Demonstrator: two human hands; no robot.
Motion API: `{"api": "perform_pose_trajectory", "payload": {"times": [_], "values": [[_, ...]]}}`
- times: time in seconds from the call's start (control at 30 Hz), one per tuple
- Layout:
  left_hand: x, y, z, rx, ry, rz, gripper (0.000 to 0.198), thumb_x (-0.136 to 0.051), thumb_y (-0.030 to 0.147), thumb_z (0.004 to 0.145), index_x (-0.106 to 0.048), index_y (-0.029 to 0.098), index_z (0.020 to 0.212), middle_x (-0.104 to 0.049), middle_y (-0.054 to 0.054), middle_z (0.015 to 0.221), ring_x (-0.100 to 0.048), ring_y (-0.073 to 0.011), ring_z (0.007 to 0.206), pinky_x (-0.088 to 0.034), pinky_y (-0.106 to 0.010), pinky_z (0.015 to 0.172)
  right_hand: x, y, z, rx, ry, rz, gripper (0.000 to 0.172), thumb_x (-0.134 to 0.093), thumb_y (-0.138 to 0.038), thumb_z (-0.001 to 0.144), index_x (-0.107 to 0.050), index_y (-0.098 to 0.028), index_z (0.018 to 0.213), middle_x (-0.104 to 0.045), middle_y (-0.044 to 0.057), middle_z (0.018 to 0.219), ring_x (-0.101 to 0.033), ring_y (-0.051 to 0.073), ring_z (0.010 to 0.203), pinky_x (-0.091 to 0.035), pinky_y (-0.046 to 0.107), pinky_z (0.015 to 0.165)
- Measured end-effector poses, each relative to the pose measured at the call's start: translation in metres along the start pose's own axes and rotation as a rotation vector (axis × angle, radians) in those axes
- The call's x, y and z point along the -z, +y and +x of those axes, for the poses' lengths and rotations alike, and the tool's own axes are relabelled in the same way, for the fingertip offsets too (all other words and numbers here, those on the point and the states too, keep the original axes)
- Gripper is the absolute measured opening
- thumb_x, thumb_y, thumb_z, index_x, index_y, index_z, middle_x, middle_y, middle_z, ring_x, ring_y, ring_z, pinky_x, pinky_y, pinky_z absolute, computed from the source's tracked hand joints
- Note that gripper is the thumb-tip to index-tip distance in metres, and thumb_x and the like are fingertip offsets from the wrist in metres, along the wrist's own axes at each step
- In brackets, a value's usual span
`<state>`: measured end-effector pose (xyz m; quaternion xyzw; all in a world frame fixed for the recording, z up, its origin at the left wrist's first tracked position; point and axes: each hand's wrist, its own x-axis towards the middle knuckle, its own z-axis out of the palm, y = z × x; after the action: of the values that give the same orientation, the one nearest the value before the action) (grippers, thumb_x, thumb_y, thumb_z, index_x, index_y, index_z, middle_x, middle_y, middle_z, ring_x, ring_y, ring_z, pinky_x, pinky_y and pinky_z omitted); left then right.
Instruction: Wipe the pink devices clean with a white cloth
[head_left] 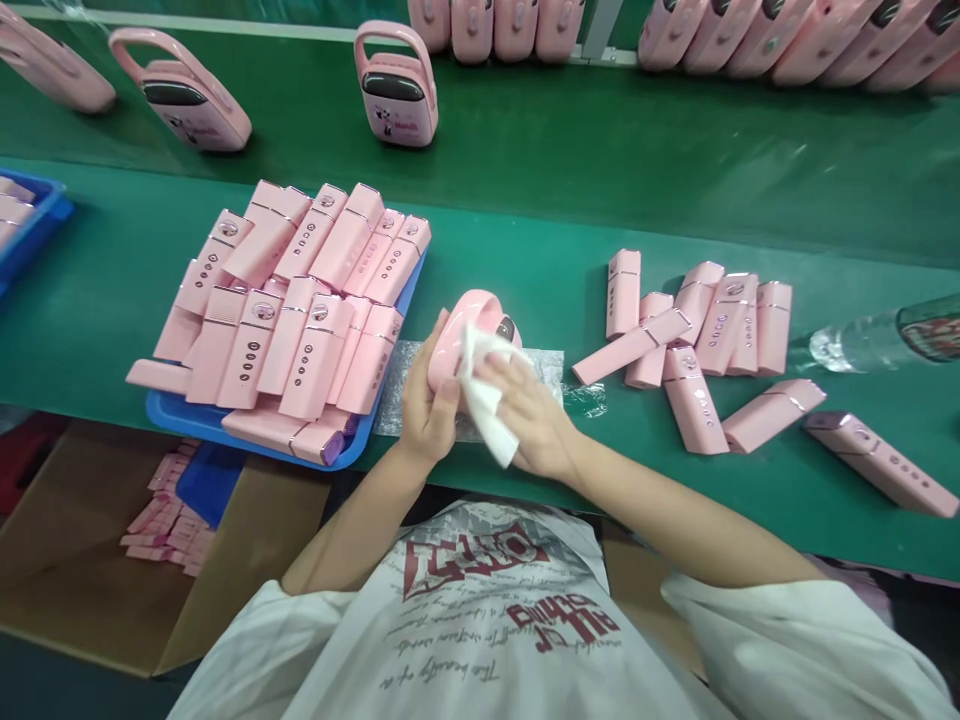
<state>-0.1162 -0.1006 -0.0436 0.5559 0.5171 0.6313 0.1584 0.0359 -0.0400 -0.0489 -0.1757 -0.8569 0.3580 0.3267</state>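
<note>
My left hand is closed around a pink rounded device with a handle loop, held just above the green table near its front edge. My right hand presses a white cloth against the device's face, fingers bent over the cloth. Under both hands lies a clear plastic sheet. A blue tray heaped with several pink rectangular devices sits to the left. Several more pink rectangular devices lie loose on the table to the right.
Pink handled devices stand on the darker green belt behind, with more rows along the far edge. A clear plastic bottle lies at the right. A blue bin is at far left. Cardboard boxes with pink parts sit below the table.
</note>
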Motion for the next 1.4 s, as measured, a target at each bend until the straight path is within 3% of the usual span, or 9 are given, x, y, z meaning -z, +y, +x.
{"api": "perform_pose_trajectory", "payload": {"times": [0.1,0.23,0.4,0.67,0.9,1.03,1.13,1.23,1.4], "values": [[0.000,-0.001,0.000,-0.009,-0.017,-0.033,0.054,-0.042,0.044,0.097,-0.040,0.026,0.147,-0.046,-0.007,0.150,-0.043,-0.0260,0.138,-0.036,-0.037,0.115,0.004,0.006,0.004,-0.268,0.231,0.154,0.051,-0.030,-0.052,0.098,-0.058,-0.022,0.128,-0.061,0.008,0.131,-0.048,0.024,0.134,-0.037,0.046,0.115],[-0.002,-0.002,-0.002,-0.018,-0.053,-0.047,0.057,-0.046,0.047,0.094,-0.041,0.024,0.147,-0.050,-0.008,0.146,-0.049,-0.0278,0.133,-0.041,-0.039,0.110,0.011,0.009,0.011,-0.613,0.526,0.624,0.062,-0.043,-0.067,0.088,-0.062,-0.018,0.120,-0.066,0.009,0.123,-0.054,0.028,0.128,-0.048,0.044,0.106],[-0.004,-0.004,0.000,0.018,-0.008,-0.099,0.053,-0.047,0.048,0.093,-0.050,0.024,0.141,-0.055,-0.007,0.140,-0.053,-0.0284,0.128,-0.044,-0.039,0.106,0.018,0.004,0.014,-0.675,0.594,0.881,0.056,-0.058,-0.065,0.078,-0.065,-0.021,0.113,-0.068,0.006,0.120,-0.053,0.027,0.128,-0.049,0.043,0.105],[-0.005,-0.003,0.002,0.046,0.061,-0.137,0.045,-0.049,0.049,0.091,-0.063,0.024,0.127,-0.067,-0.007,0.116,-0.063,-0.0255,0.112,-0.051,-0.035,0.096,0.021,0.000,0.014,-0.753,0.633,0.914,0.049,-0.066,-0.061,0.073,-0.066,-0.021,0.102,-0.069,0.006,0.117,-0.049,0.029,0.132,-0.046,0.045,0.108],[-0.006,-0.005,-0.001,0.121,0.216,-0.127,0.038,-0.054,0.049,0.089,-0.072,0.022,0.108,-0.072,-0.007,0.104,-0.066,-0.0257,0.104,-0.053,-0.038,0.092,0.018,0.008,0.005,-0.790,0.535,0.824,0.048,-0.063,-0.062,0.078,-0.067,-0.021,0.101,-0.070,0.005,0.111,-0.054,0.030,0.126,-0.046,0.046,0.107],[-0.009,0.007,0.010,0.348,0.299,-0.349,0.044,-0.052,0.055,0.088,-0.069,0.018,0.073,-0.074,-0.008,0.096,-0.067,-0.0276,0.105,-0.051,-0.045,0.098,0.014,0.007,0.004,-0.664,0.455,0.808,0.045,-0.061,-0.061,0.082,-0.069,-0.023,0.105,-0.068,0.002,0.119,-0.051,0.026,0.131,-0.035,0.040,0.118],[-0.007,0.016,0.015,0.615,0.209,-0.546,0.048,-0.054,0.060,0.085,-0.061,0.018,0.065,-0.074,-0.009,0.087,-0.069,-0.0286,0.101,-0.054,-0.047,0.093,0.014,0.002,0.008,-0.574,0.405,0.803,0.042,-0.058,-0.059,0.085,-0.070,-0.025,0.107,-0.069,0.000,0.118,-0.050,0.024,0.131,-0.035,0.038,0.118],[-0.005,0.018,0.015,0.821,0.010,-0.661,0.047,-0.059,0.062,0.080,-0.060,0.018,0.064,-0.074,-0.009,0.084,-0.070,-0.0301,0.099,-0.056,-0.047,0.088,0.020,-0.004,0.012,-0.515,0.349,0.825,0.042,-0.054,-0.061,0.087,-0.071,-0.027,0.105,-0.071,0.001,0.112,-0.056,0.024,0.125,-0.045,0.039,0.110],[-0.006,0.016,0.012,0.930,-0.251,-0.774,0.046,-0.066,0.063,0.074,-0.060,0.019,0.062,-0.074,-0.008,0.082,-0.070,-0.0324,0.097,-0.058,-0.048,0.084,0.036,-0.009,0.015,-0.454,0.061,0.756,0.045,-0.053,-0.062,0.086,-0.072,-0.021,0.090,-0.073,0.004,0.088,-0.067,0.027,0.099,-0.056,0.044,0.090]]}}
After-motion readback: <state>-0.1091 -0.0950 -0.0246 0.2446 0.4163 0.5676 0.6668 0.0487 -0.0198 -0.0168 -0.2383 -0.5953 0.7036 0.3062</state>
